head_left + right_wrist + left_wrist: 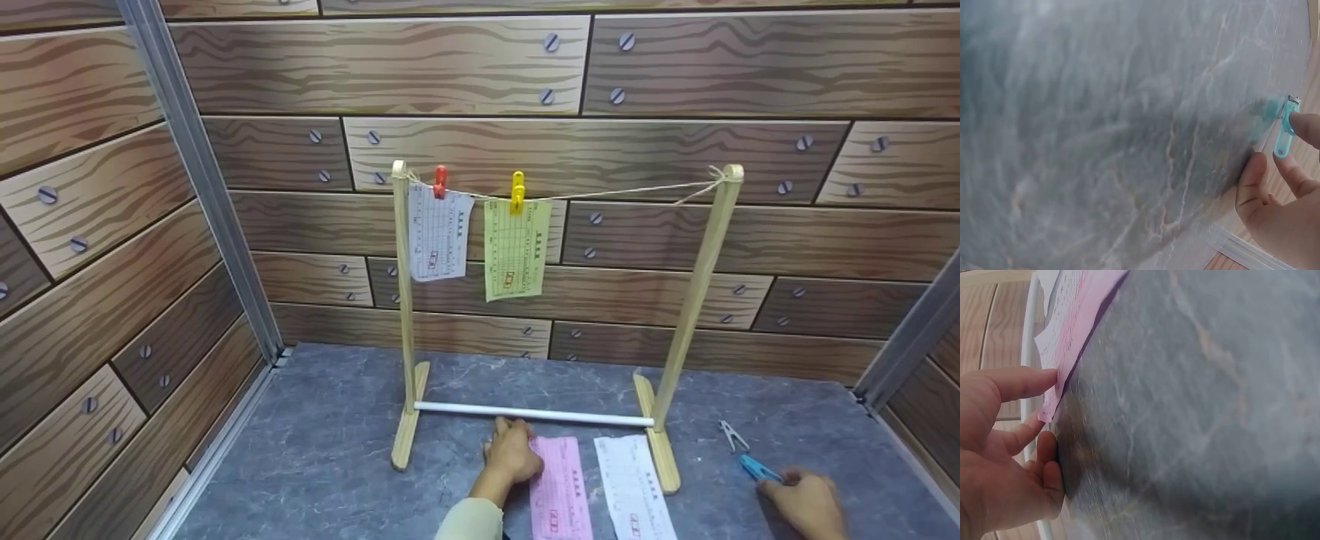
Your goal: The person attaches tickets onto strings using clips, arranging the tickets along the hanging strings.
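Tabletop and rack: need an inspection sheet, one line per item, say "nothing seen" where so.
Surface: grey tabletop, marble-patterned.
Job's things: wooden rack with string; red clip holds white slip, yellow clip holds yellow-green slip; pink slip and second white slip lie on the tabletop; grey clip lies beyond blue clip.
Clutter: nothing seen.
Grips: left grip touches the pink slip's corner, pinch unclear; right grip pinches the blue clip.
Cables: nothing seen.
Surroundings: plank-patterned walls, metal corner strips.

One clothespin [759,468] is blue, one gridded slip [559,484] pink.
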A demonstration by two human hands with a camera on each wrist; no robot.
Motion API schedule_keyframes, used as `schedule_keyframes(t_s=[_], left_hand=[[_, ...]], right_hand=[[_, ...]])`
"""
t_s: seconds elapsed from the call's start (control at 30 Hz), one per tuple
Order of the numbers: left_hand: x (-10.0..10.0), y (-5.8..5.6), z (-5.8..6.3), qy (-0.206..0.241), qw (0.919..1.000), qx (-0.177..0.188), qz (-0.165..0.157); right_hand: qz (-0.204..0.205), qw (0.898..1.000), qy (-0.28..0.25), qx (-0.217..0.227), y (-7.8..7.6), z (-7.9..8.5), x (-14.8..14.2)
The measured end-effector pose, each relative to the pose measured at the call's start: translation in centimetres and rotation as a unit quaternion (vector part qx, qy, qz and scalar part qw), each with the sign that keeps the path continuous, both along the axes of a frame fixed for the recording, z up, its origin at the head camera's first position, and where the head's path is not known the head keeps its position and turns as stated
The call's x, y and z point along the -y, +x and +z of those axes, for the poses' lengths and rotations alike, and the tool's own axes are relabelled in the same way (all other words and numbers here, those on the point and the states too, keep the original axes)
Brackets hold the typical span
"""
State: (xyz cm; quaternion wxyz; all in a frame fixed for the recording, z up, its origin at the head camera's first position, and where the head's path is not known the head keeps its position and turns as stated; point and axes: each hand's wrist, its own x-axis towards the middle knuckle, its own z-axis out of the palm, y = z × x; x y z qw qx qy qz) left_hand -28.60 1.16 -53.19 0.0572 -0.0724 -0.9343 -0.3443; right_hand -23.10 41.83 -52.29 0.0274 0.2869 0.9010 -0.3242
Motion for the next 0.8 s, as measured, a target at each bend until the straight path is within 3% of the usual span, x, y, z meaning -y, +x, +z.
schedule_keyframes(t_s=[0.27,0.47,0.6,0.8], left_hand=[[0.4,-0.3,0.6,-0.029,0.9982,0.036,-0.037],[1.1,-0.8,0.8,-0.059,0.9948,0.043,-0.071],[1.4,-1.0,0.5,-0.027,0.9963,0.028,-0.076],[1.5,-1.1,-0.1,0.064,0.9963,-0.024,-0.052]], right_hand=[[-0.049,0.998,-0.048,-0.01,0.1,0.2,0.0],[-0.062,0.993,-0.084,-0.046,0.4,0.3,-0.1],[-0.065,0.99,-0.107,-0.057,0.5,0.4,-0.1],[-0.063,0.985,-0.136,-0.084,0.6,0.2,-0.4]])
